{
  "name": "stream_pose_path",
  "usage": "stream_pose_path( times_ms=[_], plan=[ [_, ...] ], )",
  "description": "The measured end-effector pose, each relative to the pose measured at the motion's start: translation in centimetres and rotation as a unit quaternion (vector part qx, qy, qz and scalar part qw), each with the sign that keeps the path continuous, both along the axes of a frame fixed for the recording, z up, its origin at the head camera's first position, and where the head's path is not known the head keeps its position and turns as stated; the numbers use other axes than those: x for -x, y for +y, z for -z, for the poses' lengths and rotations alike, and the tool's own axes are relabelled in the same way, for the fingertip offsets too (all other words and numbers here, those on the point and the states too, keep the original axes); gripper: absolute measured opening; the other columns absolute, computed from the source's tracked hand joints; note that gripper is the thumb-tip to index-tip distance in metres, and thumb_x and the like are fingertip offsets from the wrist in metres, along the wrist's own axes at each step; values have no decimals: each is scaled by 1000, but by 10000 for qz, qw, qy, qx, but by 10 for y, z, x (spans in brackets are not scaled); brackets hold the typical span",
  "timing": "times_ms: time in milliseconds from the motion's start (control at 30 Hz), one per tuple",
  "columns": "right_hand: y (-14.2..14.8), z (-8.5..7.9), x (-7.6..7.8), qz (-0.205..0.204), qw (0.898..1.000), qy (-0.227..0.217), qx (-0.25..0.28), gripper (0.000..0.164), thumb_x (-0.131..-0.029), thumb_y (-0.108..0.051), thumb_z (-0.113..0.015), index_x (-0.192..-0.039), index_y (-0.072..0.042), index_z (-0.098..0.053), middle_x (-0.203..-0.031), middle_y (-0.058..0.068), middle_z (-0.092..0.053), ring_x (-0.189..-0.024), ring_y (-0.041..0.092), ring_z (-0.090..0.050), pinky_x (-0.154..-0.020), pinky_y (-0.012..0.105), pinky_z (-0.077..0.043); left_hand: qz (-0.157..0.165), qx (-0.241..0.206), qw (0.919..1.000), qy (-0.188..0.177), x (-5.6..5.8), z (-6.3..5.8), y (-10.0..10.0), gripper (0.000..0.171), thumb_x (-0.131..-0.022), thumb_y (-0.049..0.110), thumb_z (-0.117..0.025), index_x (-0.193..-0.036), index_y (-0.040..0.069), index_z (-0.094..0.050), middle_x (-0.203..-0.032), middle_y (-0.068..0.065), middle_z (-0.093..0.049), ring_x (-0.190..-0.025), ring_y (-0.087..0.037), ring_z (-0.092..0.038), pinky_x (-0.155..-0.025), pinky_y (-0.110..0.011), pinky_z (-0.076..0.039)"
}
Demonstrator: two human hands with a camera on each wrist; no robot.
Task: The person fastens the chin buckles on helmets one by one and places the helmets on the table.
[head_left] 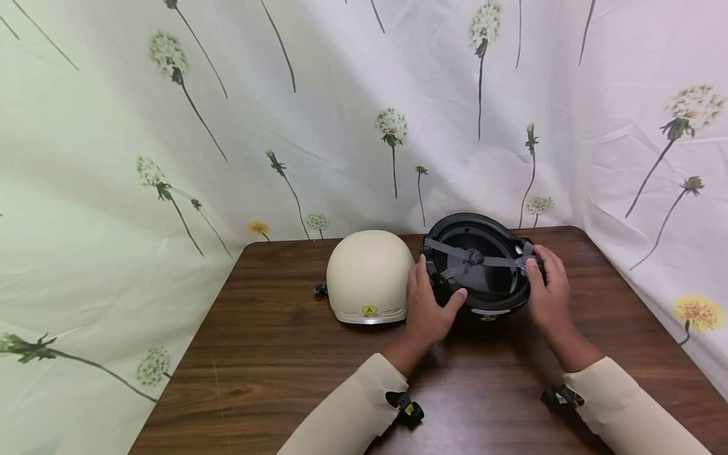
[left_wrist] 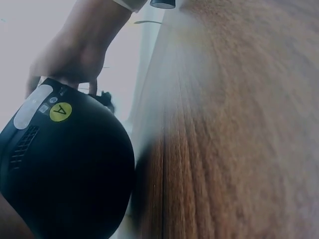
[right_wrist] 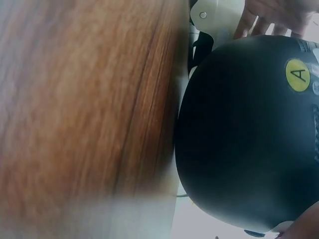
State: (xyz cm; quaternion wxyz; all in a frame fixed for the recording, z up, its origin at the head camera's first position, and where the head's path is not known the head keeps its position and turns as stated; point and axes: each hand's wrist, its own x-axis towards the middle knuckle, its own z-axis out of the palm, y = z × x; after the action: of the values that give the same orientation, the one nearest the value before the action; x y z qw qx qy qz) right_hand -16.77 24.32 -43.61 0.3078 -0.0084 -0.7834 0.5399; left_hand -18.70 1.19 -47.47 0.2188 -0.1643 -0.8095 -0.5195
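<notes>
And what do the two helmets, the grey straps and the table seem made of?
Cream helmet: probably hard plastic, matte; its smooth shell is softly shaded.
Black helmet: likely hard plastic too, satin, with faint highlights.
Grey straps: apparently woven webbing, dull, in thin flat bands.
Table: brown grain suggests wood, though printed laminate is possible; slight sheen.
</notes>
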Motion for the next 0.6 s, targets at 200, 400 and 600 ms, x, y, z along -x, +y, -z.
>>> stream_pose_path(
  times_ms=[200,400,600],
  plan=[
    [7,1,2,83,9996,-252,74,50,-116,-20,-46,-158,5,-52,-166,29,-47,-155,41,-41,-126,25,-28,241,-130,9988,-410,-6,-8,-3,102,-96,49,-72,-175,11,-20,-172,-17,-37,-157,-36,-43,-123,-63,-42],
    [9,0,0,95,9983,-576,63,51,-117,-24,-44,-161,1,-50,-168,25,-47,-157,38,-41,-129,32,-29,265,-113,9972,-689,-1,3,-3,101,-96,53,-71,-176,22,-18,-174,-11,-36,-159,-31,-42,-124,-62,-41],
    [10,-1,1,181,9978,-635,74,50,-117,-27,-45,-160,-2,-54,-166,23,-51,-154,36,-45,-126,28,-32,306,-85,9965,-775,-12,-18,-5,103,-93,48,-73,-175,10,-21,-171,-18,-38,-157,-35,-43,-124,-62,-41]
  ],
)
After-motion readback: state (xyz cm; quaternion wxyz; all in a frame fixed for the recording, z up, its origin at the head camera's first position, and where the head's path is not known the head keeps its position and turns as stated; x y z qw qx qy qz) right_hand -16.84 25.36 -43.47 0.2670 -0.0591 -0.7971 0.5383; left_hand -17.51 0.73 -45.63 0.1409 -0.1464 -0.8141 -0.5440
